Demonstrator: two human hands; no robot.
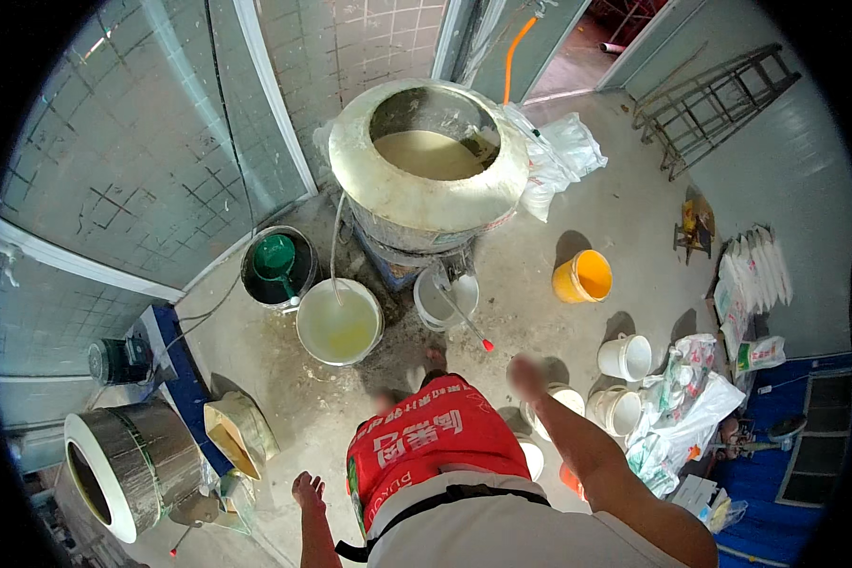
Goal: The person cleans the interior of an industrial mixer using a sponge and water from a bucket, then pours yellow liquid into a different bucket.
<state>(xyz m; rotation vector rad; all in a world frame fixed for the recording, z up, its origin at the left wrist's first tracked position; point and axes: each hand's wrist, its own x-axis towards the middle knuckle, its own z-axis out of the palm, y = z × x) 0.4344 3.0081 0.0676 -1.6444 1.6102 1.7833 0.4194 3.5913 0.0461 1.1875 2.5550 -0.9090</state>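
My left hand (309,490) hangs low at the left of my red apron, fingers apart and holding nothing visible. My right hand (527,380) reaches forward beside white buckets (564,405); it is blurred, so its grip cannot be told. Ahead stands a large drum mixer (426,202) with pale slurry (426,155) inside its round mouth. At its foot are a white bucket of cloudy liquid (339,323) with a hose (338,241) dipping in, a black bucket (278,277) holding a green dipper (275,257), and another pale bucket (444,316) behind a red-knobbed lever (468,323).
A yellow bucket (583,277) stands right of the mixer. White sacks (557,160) lie behind it, and plastic bags (681,405) line the right side. A ladder (717,106) leans on the wall. At left are a second drum (131,461), an open sack (238,437) and a motor (119,360).
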